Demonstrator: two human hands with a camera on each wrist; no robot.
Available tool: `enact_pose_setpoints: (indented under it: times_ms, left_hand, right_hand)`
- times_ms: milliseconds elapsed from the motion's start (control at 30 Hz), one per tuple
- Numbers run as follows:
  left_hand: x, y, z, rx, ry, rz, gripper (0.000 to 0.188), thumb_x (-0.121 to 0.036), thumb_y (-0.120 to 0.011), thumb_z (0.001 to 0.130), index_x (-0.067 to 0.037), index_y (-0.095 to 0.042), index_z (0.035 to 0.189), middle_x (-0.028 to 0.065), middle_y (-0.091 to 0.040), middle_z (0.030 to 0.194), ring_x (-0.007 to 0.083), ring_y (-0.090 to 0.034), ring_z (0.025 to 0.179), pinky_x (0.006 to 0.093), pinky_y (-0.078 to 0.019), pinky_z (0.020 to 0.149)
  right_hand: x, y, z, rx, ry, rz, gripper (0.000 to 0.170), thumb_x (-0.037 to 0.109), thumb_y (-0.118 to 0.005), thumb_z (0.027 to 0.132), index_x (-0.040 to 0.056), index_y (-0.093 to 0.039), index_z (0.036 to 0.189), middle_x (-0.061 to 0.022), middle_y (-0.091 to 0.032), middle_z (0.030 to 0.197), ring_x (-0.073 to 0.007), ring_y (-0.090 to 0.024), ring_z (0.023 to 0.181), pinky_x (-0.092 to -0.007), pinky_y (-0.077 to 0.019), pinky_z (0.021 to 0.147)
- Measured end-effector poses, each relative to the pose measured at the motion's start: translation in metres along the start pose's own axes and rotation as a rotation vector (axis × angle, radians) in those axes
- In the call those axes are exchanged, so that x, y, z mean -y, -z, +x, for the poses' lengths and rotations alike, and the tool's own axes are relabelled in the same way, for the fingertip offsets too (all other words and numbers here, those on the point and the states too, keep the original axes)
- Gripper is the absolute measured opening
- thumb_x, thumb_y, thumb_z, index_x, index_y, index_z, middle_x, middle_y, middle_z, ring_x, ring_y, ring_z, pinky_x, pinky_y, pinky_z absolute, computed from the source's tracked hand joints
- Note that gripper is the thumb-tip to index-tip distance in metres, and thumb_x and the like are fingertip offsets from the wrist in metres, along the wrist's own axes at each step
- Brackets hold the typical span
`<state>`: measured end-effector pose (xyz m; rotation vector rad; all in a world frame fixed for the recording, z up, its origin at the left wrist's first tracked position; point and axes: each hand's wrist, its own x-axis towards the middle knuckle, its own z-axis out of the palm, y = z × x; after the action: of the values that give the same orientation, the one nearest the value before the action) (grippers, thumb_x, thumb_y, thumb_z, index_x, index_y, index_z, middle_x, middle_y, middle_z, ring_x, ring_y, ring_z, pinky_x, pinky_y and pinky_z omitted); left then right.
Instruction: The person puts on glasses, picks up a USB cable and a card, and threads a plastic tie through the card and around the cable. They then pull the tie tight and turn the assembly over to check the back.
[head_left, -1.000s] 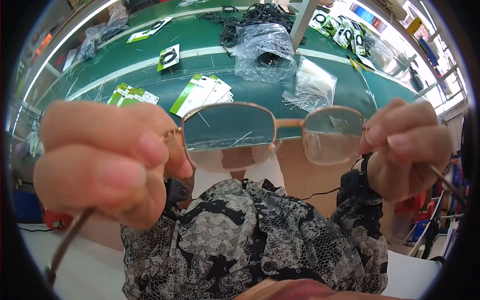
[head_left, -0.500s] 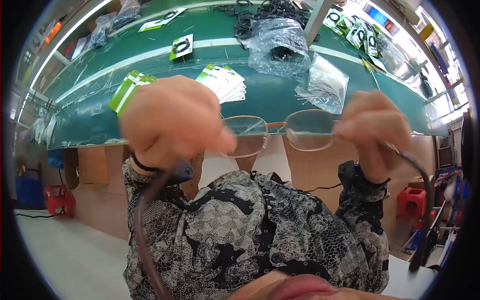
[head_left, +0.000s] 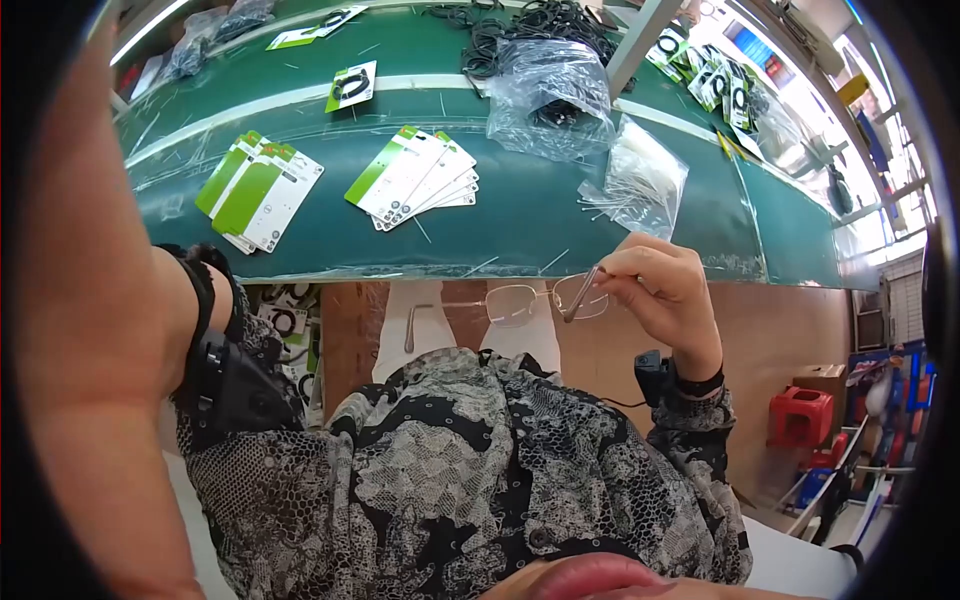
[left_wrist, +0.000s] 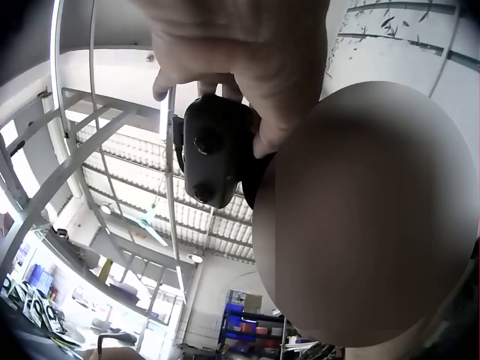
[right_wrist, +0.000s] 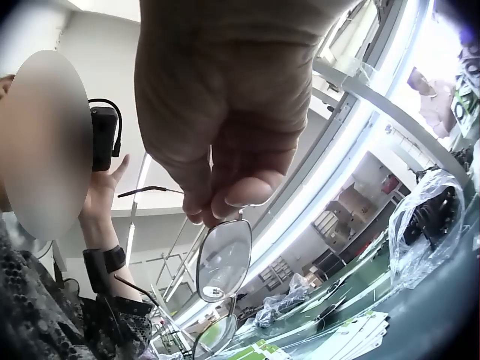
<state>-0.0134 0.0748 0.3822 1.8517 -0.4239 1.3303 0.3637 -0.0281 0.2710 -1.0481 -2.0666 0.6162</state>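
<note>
My right hand (head_left: 665,290) pinches thin-framed glasses (head_left: 511,306) by one side, above my lap and near the table's front edge. The right wrist view shows the fingertips of this hand (right_wrist: 229,112) at the upper rim of the glasses (right_wrist: 224,262), with the lenses hanging below. My left forearm rises along the left edge of the head view, its hand out of that frame. In the left wrist view the left hand (left_wrist: 244,56) is at a black camera (left_wrist: 216,150), thumb at one side and the other fingers partly hidden behind it.
On the green table (head_left: 520,225) lie two fans of green-white cards (head_left: 415,180), a packaged cable (head_left: 351,87), a bag of white ties (head_left: 645,175) and a bag (head_left: 550,100) beside black cables (head_left: 490,45). A red stool (head_left: 800,415) stands at the right.
My left hand has let go of the glasses and moved up past the left of the head view. My right hand has lowered slightly with the glasses, whose temples now point differently.
</note>
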Motion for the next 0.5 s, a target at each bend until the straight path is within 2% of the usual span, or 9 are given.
enact_pose_setpoints:
  times_ms: [33,67,167,433,500]
  left_hand:
    - [0.008,0.005,0.002,-0.008,0.012,-0.005,0.092,-0.066,-0.063,0.066,-0.005,-0.039,0.131,0.0196,-0.048,0.123,0.0387,-0.046,0.114,0.0616,-0.0278,0.095]
    - [0.007,0.044,-0.007,-0.018,0.026,-0.007,0.089,-0.064,-0.063,0.067,-0.005,-0.040,0.129,0.0194,-0.049,0.121,0.0383,-0.046,0.112,0.0609,-0.0286,0.094]
    - [-0.016,0.059,-0.024,-0.026,0.073,-0.002,0.081,-0.059,-0.063,0.068,-0.005,-0.042,0.124,0.0188,-0.050,0.116,0.0369,-0.047,0.107,0.0589,-0.0308,0.091]
    - [-0.004,-0.029,0.009,0.041,0.230,-0.032,0.059,-0.046,-0.063,0.073,-0.004,-0.049,0.111,0.0171,-0.053,0.103,0.0333,-0.050,0.093,0.0537,-0.0368,0.081]
    - [0.000,-0.031,0.009,0.044,0.252,-0.056,0.053,-0.043,-0.063,0.074,-0.004,-0.050,0.108,0.0167,-0.054,0.100,0.0324,-0.051,0.089,0.0524,-0.0382,0.079]
  right_hand:
    - [-0.003,-0.002,-0.001,-0.007,-0.013,0.025,0.011,-0.004,-0.065,0.076,-0.0006,-0.065,0.087,-0.0073,-0.059,0.073,-0.0146,-0.056,0.060,-0.0247,-0.0431,0.053]
    - [-0.005,-0.004,-0.002,-0.011,-0.025,0.054,0.010,-0.005,-0.065,0.076,-0.0019,-0.064,0.086,-0.0073,-0.059,0.073,-0.0123,-0.056,0.059,-0.0234,-0.0423,0.052]
    - [-0.008,-0.006,-0.001,0.002,-0.018,0.056,0.011,-0.006,-0.065,0.076,-0.0017,-0.065,0.085,-0.0068,-0.058,0.072,-0.0114,-0.054,0.057,-0.0228,-0.0411,0.050]
    - [-0.003,-0.011,-0.001,-0.010,-0.022,0.048,0.011,-0.006,-0.065,0.074,-0.0012,-0.065,0.084,-0.0062,-0.057,0.071,-0.0109,-0.053,0.055,-0.0218,-0.0396,0.049]
    - [-0.002,-0.013,-0.005,-0.005,-0.032,0.045,0.011,-0.006,-0.065,0.074,-0.0012,-0.065,0.084,-0.0062,-0.057,0.071,-0.0109,-0.053,0.055,-0.0218,-0.0395,0.049]
